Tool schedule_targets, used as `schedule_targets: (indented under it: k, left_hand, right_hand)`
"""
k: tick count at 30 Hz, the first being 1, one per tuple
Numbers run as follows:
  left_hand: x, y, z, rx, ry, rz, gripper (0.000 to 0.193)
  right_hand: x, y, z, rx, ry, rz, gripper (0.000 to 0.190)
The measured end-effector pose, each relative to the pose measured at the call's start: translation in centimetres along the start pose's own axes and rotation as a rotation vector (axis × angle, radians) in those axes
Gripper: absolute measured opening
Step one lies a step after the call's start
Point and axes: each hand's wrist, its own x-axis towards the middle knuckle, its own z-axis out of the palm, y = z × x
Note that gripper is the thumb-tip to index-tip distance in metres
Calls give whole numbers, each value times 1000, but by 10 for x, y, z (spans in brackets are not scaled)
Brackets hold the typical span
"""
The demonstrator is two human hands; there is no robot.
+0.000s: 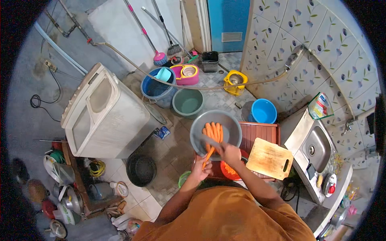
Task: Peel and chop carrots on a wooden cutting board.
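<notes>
My left hand (202, 169) grips one end of a carrot (208, 158), which slants up toward the grey basin (235, 140). In my right hand (231, 155) is a knife (212, 141); its blade is blurred and crosses over the basin close to the carrot's far end. Several whole carrots (214, 129) lie side by side inside the basin. Partly hidden beneath my right forearm, a red bowl (224, 172) holds small orange pieces (230, 170). A wooden cutting board (267, 156) rests to the right of that bowl.
A reddish-brown low table (261, 130) supports the board. A sink (316, 144) stands to the right and a washing machine (117, 117) to the left. Around the basin are a green tub (188, 104), a blue bucket (264, 111) and a black tub (141, 170). A hose (208, 89) spans the back.
</notes>
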Motion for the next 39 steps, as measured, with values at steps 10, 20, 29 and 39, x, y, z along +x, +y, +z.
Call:
schedule_targets:
  k: [10,20,29,39]
  left_hand:
    - [3,-11,20,91,34,38,41]
    - [7,-11,29,146,78,199,25]
    - [3,-14,9,95,61,195,27]
    - [-6,-9,33,165,46,210,29]
  right_hand:
    - [19,46,10,-79,10,51,23]
    - [0,23,-9,35,-32,-126,23]
    - [14,24,-20,54,-35,-38,25]
    - [-13,21,-22,140,21,-248,23]
